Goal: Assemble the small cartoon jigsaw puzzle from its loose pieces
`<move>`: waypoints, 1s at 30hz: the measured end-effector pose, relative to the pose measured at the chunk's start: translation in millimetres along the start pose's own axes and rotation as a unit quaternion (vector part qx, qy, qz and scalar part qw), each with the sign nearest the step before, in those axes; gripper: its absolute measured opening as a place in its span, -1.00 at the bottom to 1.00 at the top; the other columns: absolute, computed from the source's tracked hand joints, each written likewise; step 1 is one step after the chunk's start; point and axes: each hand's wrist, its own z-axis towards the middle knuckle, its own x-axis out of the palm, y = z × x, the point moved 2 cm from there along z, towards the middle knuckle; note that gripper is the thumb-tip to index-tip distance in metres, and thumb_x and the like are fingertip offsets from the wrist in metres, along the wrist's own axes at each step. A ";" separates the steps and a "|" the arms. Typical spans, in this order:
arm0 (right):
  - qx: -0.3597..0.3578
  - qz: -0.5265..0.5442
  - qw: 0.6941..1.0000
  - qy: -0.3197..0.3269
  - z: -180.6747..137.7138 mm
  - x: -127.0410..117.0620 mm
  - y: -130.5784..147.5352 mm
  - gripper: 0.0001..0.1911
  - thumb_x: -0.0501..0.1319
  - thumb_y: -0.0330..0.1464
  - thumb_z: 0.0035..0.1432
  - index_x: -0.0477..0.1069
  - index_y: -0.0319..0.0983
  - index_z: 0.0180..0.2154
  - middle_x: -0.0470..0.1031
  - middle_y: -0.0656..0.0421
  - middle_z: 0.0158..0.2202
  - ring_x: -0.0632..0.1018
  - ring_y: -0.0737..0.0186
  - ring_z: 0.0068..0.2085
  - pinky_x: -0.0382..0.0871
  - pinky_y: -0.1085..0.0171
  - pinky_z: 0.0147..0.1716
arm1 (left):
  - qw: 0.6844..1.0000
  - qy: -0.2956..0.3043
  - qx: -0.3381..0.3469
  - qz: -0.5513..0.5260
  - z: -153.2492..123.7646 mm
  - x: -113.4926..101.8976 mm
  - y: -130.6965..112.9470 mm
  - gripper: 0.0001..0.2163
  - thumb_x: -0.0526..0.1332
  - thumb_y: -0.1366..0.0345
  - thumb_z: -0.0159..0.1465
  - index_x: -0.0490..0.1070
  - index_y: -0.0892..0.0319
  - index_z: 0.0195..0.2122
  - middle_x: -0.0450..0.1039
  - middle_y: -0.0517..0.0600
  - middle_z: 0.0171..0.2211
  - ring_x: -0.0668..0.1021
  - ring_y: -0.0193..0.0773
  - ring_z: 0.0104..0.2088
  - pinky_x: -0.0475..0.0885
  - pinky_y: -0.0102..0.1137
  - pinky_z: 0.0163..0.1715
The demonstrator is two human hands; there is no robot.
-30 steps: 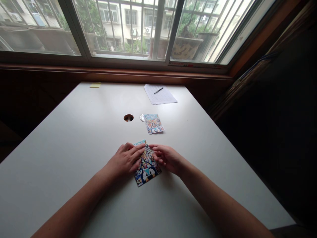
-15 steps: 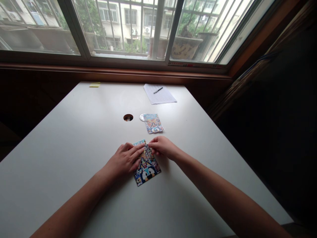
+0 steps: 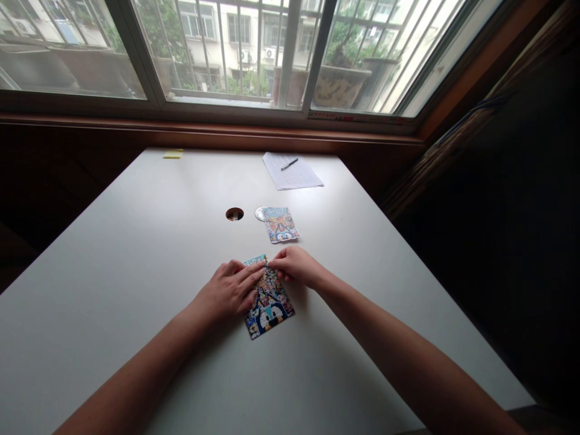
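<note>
A colourful cartoon-printed card (image 3: 269, 305) lies flat on the white table (image 3: 136, 254) in front of me. My left hand (image 3: 229, 290) rests on the card's left half, fingers stretched out flat and pressing it down. My right hand (image 3: 294, 267) sits at the card's top right corner with its fingers curled and pinched on that edge. A second, similar printed card (image 3: 281, 225) lies farther away near the table's middle, touched by neither hand.
A round cable hole (image 3: 234, 214) and a small silver disc (image 3: 260, 213) sit beside the far card. A sheet of paper (image 3: 292, 172) with a pen (image 3: 290, 164) lies at the back, a yellow sticky note (image 3: 173, 154) at the back left. A window runs behind the table.
My right hand moved from the card's right side up to its top right corner and closed into a pinch. The left hand and the card stayed put.
</note>
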 end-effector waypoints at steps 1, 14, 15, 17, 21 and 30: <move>-0.001 -0.001 1.000 -0.001 1.1 0.0 -0.6 -0.82 0.25 -0.34 0.07 0.48 -0.31 -0.51 0.48 0.19 -0.62 0.39 0.41 -0.65 0.13 0.41 -0.67 | 1.000 0.002 0.001 -0.001 0.0 0.0 0.2 -0.53 -0.02 0.17 0.45 0.12 0.11 0.36 0.14 -0.06 0.36 0.39 -0.10 0.11 0.18 -0.16 0.19; -0.007 -0.006 1.000 0.000 2.2 -1.6 -1.3 -0.78 0.27 -0.33 0.05 0.43 -0.29 -0.57 0.45 0.20 -0.63 0.37 0.42 -0.65 0.16 0.41 -0.65 | 1.000 -0.015 0.007 -0.006 0.1 -0.5 0.3 -0.53 0.02 0.19 0.44 0.12 0.05 0.36 0.20 -0.05 0.33 0.41 -0.12 0.11 0.21 -0.19 0.17; -0.008 -0.007 1.000 -0.001 2.1 -1.6 -1.6 -0.78 0.27 -0.32 0.06 0.43 -0.29 -0.57 0.45 0.20 -0.62 0.38 0.42 -0.64 0.16 0.41 -0.65 | 1.000 -0.013 0.006 -0.005 0.2 -0.7 0.2 -0.53 0.02 0.19 0.44 0.13 0.06 0.36 0.20 -0.05 0.33 0.41 -0.12 0.10 0.20 -0.18 0.17; -0.010 -0.010 1.000 -0.004 2.5 -1.2 -2.7 -0.78 0.27 -0.31 0.07 0.45 -0.29 -0.55 0.46 0.19 -0.61 0.39 0.41 -0.64 0.17 0.40 -0.64 | 1.000 -0.008 0.007 -0.004 0.7 -0.8 0.1 -0.54 0.01 0.18 0.44 0.14 0.08 0.35 0.18 -0.05 0.34 0.40 -0.11 0.09 0.20 -0.17 0.17; -0.012 -0.023 1.000 -0.012 2.9 0.6 -3.4 -0.76 0.29 -0.26 0.10 0.49 -0.29 -0.50 0.47 0.20 -0.62 0.40 0.40 -0.64 0.19 0.41 -0.62 | 1.000 -0.007 0.008 -0.003 2.1 -1.0 -0.2 -0.54 0.02 0.18 0.43 0.17 0.10 0.34 0.20 -0.04 0.33 0.40 -0.09 0.06 0.21 -0.16 0.15; -0.008 -0.003 1.000 -0.012 -0.3 0.9 -0.2 -0.81 0.30 -0.30 0.08 0.50 -0.29 -0.49 0.46 0.22 -0.62 0.38 0.41 -0.64 0.17 0.40 -0.64 | 1.000 -0.013 0.003 -0.003 2.2 -2.4 -1.0 -0.57 0.00 0.18 0.45 0.20 0.08 0.32 0.23 -0.05 0.32 0.39 -0.10 0.06 0.21 -0.16 0.15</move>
